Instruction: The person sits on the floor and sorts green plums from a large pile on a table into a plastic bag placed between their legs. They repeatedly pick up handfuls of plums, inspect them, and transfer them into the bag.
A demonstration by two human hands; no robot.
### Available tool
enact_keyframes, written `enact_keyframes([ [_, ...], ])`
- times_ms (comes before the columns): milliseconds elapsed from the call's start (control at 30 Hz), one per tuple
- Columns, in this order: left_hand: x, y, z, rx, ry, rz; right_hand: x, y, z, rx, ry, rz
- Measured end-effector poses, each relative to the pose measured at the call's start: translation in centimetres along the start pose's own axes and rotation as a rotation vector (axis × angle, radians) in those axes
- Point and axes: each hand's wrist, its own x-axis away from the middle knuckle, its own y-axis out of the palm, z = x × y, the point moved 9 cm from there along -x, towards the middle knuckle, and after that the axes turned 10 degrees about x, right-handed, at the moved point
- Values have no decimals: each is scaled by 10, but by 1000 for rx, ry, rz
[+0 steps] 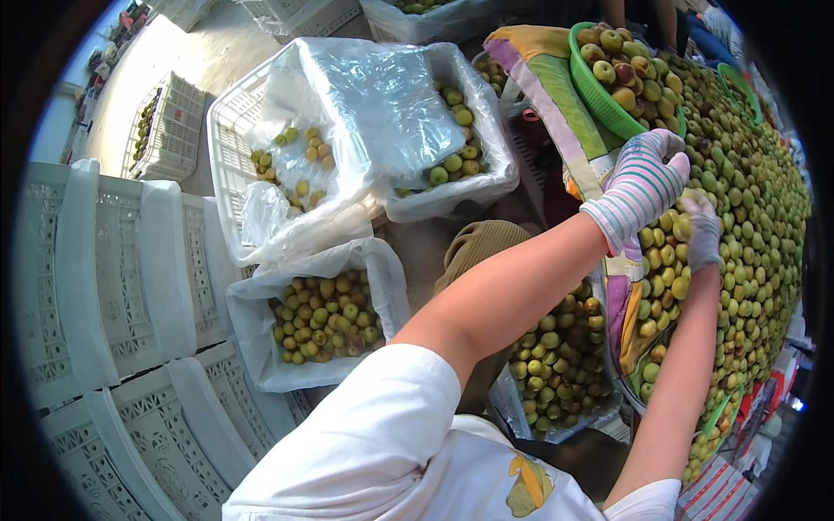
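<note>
My left hand (642,179), in a striped knit glove, is over the near edge of a large heap of green and reddish jujube-like fruit (749,241), just below a green plastic basket (589,98) full of fruit. Its fingers are bent; whether a fruit is in them cannot be told. Close beside it, my right hand (702,225), gloved and blurred, is at the heap with a yellow-green fruit (682,226) at its fingers. A patchwork cloth (554,98) in green, purple and orange lies along the heap's edge.
Plastic-lined crates with fruit stand ahead (502,176) and to the left (244,312); another crate of fruit (554,365) is under my arms. White crates (117,260) are stacked at far left. Other people's arms (651,19) show beyond the basket.
</note>
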Motion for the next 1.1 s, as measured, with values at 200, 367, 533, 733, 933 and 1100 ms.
enact_keyframes([
  [200,-16,-11,-23,115,-33,138,43,-41,-124,-777,-245,-107],
  [367,-27,-22,-63,1178,-251,228,155,55,-369,118,-1428,78],
  [533,-23,-11,-63,1114,-243,78,105,146,-308,-1165,-54,-748],
  [733,-17,-10,-57,1037,-233,16,140,89,-271,-1530,80,-821],
  [933,-17,-11,-42,589,-148,46,167,53,-199,-1530,266,-565],
  [1100,-8,-14,-45,485,-262,148,199,30,-167,-1529,141,-497],
])
